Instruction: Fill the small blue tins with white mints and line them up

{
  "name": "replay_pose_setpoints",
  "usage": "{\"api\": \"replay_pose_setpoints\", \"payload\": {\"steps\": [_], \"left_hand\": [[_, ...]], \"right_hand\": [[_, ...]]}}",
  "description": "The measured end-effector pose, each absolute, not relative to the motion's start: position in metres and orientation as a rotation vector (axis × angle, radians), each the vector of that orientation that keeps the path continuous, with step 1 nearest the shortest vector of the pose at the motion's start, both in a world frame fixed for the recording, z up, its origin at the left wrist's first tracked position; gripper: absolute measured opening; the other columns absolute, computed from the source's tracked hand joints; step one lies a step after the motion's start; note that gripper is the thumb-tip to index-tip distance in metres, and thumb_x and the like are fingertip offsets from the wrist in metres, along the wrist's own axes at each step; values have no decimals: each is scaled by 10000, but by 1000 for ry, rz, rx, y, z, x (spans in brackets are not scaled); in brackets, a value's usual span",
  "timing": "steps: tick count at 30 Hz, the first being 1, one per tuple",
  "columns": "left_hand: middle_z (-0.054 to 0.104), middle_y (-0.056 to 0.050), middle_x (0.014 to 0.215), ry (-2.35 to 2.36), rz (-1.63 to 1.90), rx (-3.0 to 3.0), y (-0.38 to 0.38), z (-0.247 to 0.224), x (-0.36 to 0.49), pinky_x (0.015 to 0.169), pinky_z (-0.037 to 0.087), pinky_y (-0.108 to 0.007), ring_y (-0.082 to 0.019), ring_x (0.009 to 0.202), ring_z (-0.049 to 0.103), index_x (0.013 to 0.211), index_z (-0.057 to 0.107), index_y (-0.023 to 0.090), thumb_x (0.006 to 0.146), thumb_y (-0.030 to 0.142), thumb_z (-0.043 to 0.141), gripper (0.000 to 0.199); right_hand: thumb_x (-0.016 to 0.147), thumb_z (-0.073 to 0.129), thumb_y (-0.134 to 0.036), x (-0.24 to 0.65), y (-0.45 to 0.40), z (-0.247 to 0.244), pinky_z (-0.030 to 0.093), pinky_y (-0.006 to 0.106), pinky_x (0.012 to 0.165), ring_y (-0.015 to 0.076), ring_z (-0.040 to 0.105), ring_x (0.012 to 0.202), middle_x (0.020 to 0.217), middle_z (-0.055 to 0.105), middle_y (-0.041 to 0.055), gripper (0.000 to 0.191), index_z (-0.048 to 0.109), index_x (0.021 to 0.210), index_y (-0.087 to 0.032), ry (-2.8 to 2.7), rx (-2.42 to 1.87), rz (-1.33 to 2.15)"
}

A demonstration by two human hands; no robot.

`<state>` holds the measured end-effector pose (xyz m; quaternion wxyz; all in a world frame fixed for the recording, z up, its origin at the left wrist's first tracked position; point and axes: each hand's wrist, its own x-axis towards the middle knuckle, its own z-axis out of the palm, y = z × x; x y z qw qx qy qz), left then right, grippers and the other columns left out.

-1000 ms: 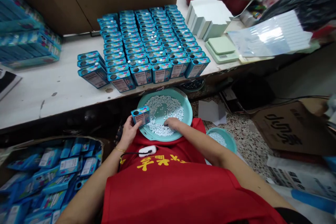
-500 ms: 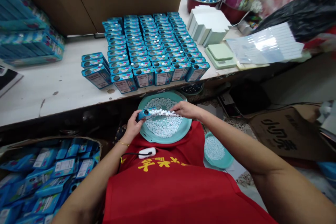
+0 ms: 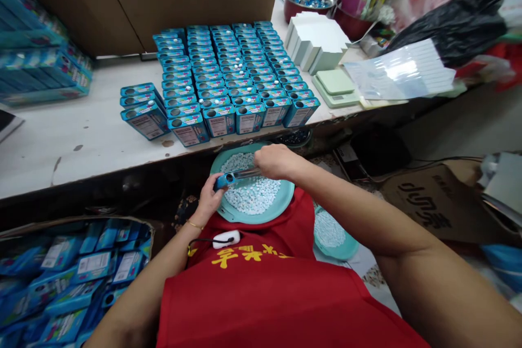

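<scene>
My left hand (image 3: pixel 210 196) is closed around a small blue candy box (image 3: pixel 224 180) whose round dark hole faces up. My right hand (image 3: pixel 277 161) grips a narrow, shiny scoop (image 3: pixel 247 173), its far end reaching to the box beside the hole. No white pellets show along the scoop's visible part. Both hands are over a turquoise basin (image 3: pixel 289 196) on my lap, which holds many small white candy pellets (image 3: pixel 253 196). The inside of the box cannot be seen.
Rows of upright blue boxes (image 3: pixel 228 79) stand on the white table (image 3: pixel 93 141), some with pellets on top. A green scale (image 3: pixel 335 87) and white cartons (image 3: pixel 316 41) are to their right. A carton of blue boxes (image 3: pixel 77 277) is lower left; another basin (image 3: pixel 346 247) sits lower right.
My right hand has risen and turned, moving left toward the box. The scoop, earlier heaped with white pellets, now shows none. My left hand still holds the box, and the view has shifted slightly.
</scene>
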<state>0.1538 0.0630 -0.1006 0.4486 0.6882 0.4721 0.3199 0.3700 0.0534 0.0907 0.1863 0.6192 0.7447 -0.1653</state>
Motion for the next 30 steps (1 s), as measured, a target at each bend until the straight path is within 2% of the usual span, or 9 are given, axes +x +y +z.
{"api": "replay_pose_setpoints", "payload": {"steps": [4, 10, 15, 22, 25, 30], "left_hand": [[578, -42, 1003, 1205, 832, 1639, 58, -102, 139, 854, 412, -317, -182, 909, 543, 1102, 501, 186, 717, 286, 587, 406], [585, -45, 1009, 1240, 865, 1589, 54, -107, 137, 874, 408, -326, -186, 933, 546, 1087, 500, 184, 726, 301, 589, 390], [587, -45, 1016, 1202, 919, 1541, 56, -112, 141, 897, 406, -336, -190, 951, 549, 1084, 498, 187, 713, 305, 609, 405], [573, -57, 1056, 1178, 942, 1526, 62, -117, 134, 914, 402, -363, -202, 975, 542, 1102, 495, 193, 708, 314, 617, 430], [580, -53, 1032, 1208, 944, 1549, 64, -116, 131, 900, 407, -355, -202, 960, 544, 1090, 504, 194, 701, 314, 619, 423], [584, -38, 1000, 1249, 856, 1635, 62, -105, 135, 865, 417, -333, -190, 919, 549, 1086, 505, 199, 713, 308, 592, 398]], "right_hand": [[838, 410, -230, 406, 40, 40, 440, 295, 783, 222, 601, 981, 1052, 663, 77, 309, 641, 1042, -246, 2057, 1861, -555], [872, 314, -100, 371, 19, -76, 444, 291, 763, 199, 605, 945, 1070, 639, 149, 369, 528, 1168, -148, 1894, 1936, -673], [870, 354, -85, 344, -2, -114, 417, 253, 772, 167, 582, 941, 1050, 652, 108, 335, 577, 1108, -163, 2033, 1800, -806], [781, 495, -111, 389, 2, -118, 415, 203, 737, 165, 593, 942, 1045, 674, 28, 333, 653, 1054, -220, 2121, 1714, -1040], [785, 481, -116, 405, 5, -93, 409, 196, 757, 151, 593, 930, 1022, 680, 32, 330, 650, 1060, -185, 2189, 1754, -1151], [793, 472, -183, 415, 15, -27, 402, 202, 668, 144, 606, 775, 844, 701, 34, 285, 681, 979, -135, 2313, 1891, -1423]]}}
